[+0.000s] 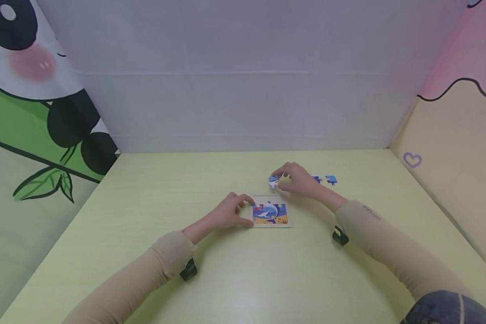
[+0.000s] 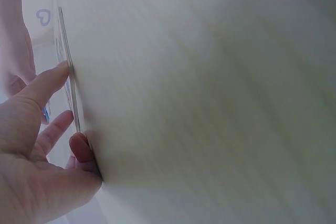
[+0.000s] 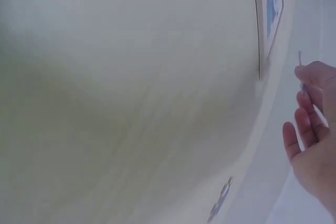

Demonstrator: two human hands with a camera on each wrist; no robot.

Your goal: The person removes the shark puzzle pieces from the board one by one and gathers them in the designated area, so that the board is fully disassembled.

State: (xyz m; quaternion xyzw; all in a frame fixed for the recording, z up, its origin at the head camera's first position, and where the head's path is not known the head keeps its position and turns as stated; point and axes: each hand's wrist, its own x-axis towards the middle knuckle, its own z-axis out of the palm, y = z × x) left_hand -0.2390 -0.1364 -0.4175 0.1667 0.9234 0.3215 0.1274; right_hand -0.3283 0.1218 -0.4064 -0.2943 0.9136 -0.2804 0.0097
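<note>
A small jigsaw tray (image 1: pixel 290 226) with a light frame lies on the table, its picture showing a sea scene with a whale-like animal. At its left side, my left hand (image 1: pixel 230 210) holds it, thumb at the near corner and fingers at the upper left edge. Just beyond the far edge, my right hand (image 1: pixel 299 181) pinches a blue-and-white puzzle piece (image 1: pixel 273 180) between thumb and fingers, raised over the table in the right wrist view. The strip along the tray's top shows bare, pale backing.
Two loose blue pieces lie right of the right hand: one puzzle piece (image 1: pixel 317 179) partly hidden by it, another puzzle piece (image 1: pixel 331 180) farther right. A pale wall (image 1: pixel 243 112) rises behind the table (image 1: pixel 210 279), with printed cloth panels on both sides.
</note>
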